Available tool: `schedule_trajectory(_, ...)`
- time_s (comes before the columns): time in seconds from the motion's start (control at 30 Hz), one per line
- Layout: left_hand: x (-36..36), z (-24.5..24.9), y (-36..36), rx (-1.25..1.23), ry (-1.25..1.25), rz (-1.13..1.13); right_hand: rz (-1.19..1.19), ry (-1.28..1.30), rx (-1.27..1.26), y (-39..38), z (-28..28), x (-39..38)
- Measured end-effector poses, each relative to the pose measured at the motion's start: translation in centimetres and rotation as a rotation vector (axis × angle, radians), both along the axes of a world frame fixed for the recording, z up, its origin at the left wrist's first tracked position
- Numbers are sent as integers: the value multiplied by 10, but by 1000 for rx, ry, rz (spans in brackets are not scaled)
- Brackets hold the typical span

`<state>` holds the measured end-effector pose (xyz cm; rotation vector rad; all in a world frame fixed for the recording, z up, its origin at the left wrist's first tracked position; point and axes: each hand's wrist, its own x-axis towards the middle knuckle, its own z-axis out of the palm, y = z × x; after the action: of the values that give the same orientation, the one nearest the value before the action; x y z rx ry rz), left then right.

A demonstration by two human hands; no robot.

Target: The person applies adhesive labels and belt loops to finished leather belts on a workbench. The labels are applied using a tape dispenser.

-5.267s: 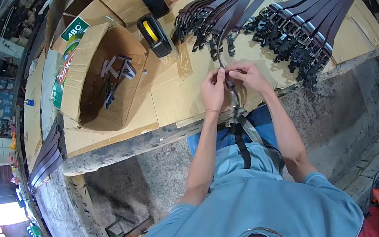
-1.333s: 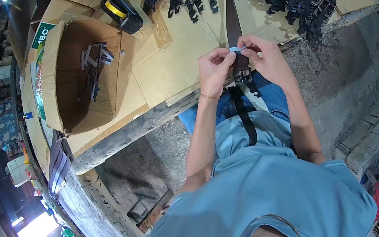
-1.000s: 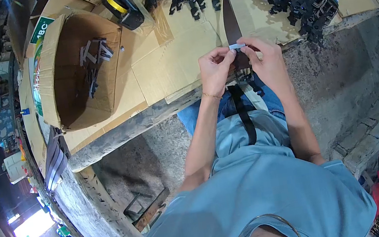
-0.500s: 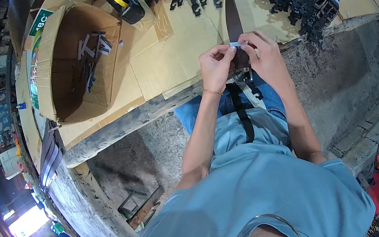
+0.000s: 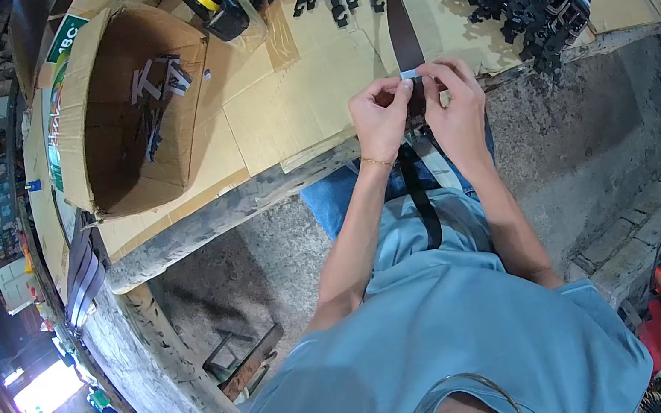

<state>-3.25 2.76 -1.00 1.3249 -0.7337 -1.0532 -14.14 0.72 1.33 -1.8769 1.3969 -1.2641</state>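
A dark brown belt (image 5: 404, 30) runs down over the table's front edge between my hands. Across it lies a short white paper strip (image 5: 408, 74). My left hand (image 5: 379, 119) is closed in a pinch at the strip's left end, thumb on top, gripping strip and belt together. My right hand (image 5: 454, 105) has its bent index finger at the strip's right end and its thumb lower, beside the belt; its fingers are closed in on the edge. Below the hands, the belt's lower end and buckle are mostly hidden.
A cardboard box (image 5: 97, 122) with loose strips stands at the left. Behind it is a black tape dispenser (image 5: 217, 8) with a yellow core. Many belts with buckles and black hooks (image 5: 527, 2) lie at the right. Cardboard (image 5: 257, 123) covers the table.
The strip's right end, which stuck out to the right of the belt, now lies closer against it. My right hand has shifted slightly left; my left hand barely moved.
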Motion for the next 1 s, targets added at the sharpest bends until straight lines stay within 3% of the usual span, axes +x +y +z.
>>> schedule_trajectory(0.3,-1,-1,0,9,65,30,9,34,-104,1,-7,4)
schedule_trajectory(0.37,0,-2,0,-19,93,37,3,-267,125,-1,-12,4)
schedule_trajectory(0.4,3,-1,0,-21,163,29,3,-266,130,-4,-11,2)
schedule_trajectory(0.47,6,0,0,-19,237,19,123,-610,531,-14,-9,-5)
schedule_trajectory(0.6,11,4,-2,5,420,-53,365,-670,716,-28,-18,-19)
schedule_trajectory(0.73,12,3,-2,46,522,-64,363,-715,730,-34,-23,-15)
schedule_trajectory(0.87,13,2,2,74,508,-58,341,-856,801,-32,-22,-10)
schedule_trajectory(1.0,13,-2,3,82,464,-59,349,-824,853,-35,-28,-13)
